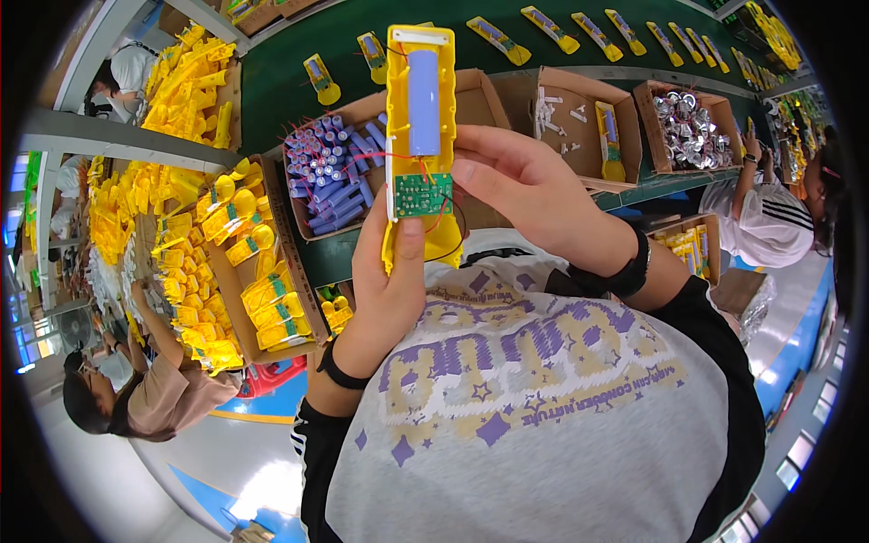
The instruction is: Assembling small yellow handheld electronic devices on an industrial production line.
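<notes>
In front of my chest I hold a long yellow plastic housing (444, 100), open side up. A purple cylindrical battery cell (424, 104) lies in its upper part, with a green circuit board (423, 195) below. Thin red and dark wires run around the board. My left hand (387, 271) is closed around the housing's lower left side, its thumb at the board's lower edge. My right hand (525, 185) grips the right edge, thumb tip by the board's upper corner; its other fingertips are partly hidden behind the housing.
Behind the housing stands a cardboard box of purple cells (335, 195). A box with white pieces (549, 113) and a box of silver cups (692, 127) stand to the right. Filled yellow housings (498, 41) line the green bench. Yellow parts (199, 290) are heaped left. Co-workers sit at both sides.
</notes>
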Tool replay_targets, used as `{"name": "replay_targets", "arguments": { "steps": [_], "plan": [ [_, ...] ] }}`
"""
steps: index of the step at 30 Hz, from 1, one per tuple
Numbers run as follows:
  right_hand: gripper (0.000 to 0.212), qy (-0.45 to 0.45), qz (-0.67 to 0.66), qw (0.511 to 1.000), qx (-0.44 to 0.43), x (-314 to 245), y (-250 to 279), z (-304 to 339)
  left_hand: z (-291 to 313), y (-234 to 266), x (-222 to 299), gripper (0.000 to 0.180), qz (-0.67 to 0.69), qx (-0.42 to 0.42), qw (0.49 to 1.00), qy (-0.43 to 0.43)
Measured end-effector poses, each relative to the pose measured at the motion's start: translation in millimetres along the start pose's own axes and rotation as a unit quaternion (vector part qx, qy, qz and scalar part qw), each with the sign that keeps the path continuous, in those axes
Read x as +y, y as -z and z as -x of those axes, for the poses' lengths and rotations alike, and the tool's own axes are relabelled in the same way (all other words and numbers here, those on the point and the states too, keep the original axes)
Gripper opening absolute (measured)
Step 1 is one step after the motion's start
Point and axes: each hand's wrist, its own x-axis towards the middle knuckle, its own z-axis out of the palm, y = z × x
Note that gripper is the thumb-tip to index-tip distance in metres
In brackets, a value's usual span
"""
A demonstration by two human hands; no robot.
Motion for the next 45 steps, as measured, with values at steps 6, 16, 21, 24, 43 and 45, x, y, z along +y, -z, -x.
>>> {"name": "replay_targets", "arguments": {
  "steps": [6,16,21,24,43,45],
  "plan": [
    [0.039,-0.021,-0.051,0.998,-0.002,-7,-1,2,-6,-8,-5,0.046,-0.087,0.029,0.988,-0.121],
    [0.037,0.020,0.182,0.983,-0.032,-2,5,4,-12,16,20,0.052,-0.014,-0.012,0.998,-0.057],
    [0.023,0.125,0.288,0.950,-0.007,3,4,4,-17,15,34,0.046,-0.029,-0.064,0.998,0.001],
    [0.023,0.104,0.314,0.943,-0.020,3,4,6,-16,13,34,0.040,-0.034,-0.069,0.996,0.044],
    [0.030,0.057,0.392,0.918,-0.025,2,7,15,-4,-4,21,0.027,-0.076,-0.031,0.993,0.081],
    [0.035,0.028,0.399,0.916,-0.040,3,7,16,-2,-4,20,0.026,-0.082,-0.033,0.992,0.087]
  ]
}}
